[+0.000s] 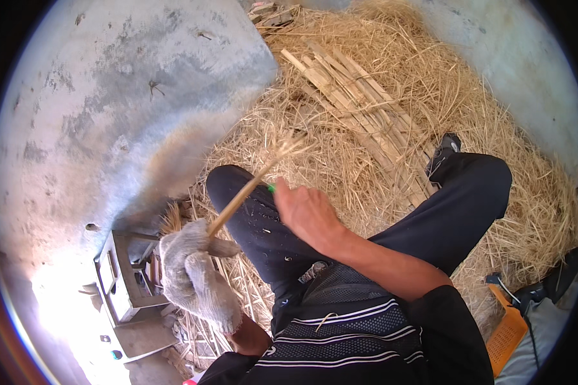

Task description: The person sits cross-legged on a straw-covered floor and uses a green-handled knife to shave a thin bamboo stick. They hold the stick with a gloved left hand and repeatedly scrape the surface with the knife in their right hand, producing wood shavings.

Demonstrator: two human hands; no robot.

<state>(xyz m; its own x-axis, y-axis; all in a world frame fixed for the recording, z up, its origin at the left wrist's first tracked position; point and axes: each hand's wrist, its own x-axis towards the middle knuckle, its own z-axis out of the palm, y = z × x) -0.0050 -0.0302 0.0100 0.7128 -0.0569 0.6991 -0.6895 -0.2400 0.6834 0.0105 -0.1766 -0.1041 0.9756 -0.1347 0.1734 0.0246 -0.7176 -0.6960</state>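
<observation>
My left hand point(196, 273), in a grey knitted glove, is closed around the lower end of a bamboo strip point(241, 196). The strip slants up and to the right over my left thigh, its far end frayed into thin curled fibres. Beside it, my bare right hand point(307, 215) is closed, with the back of the hand upward. A small bright green part point(271, 188) of whatever it grips shows by the index finger, close to the strip; the rest is hidden.
Straw-like shavings point(398, 38) cover the floor ahead, with a bundle of split strips point(366, 109) lying on them. A small wooden stool point(131, 289) stands at the left, beside a stained wall point(128, 115). An orange perforated plastic thing point(507, 333) is at the lower right.
</observation>
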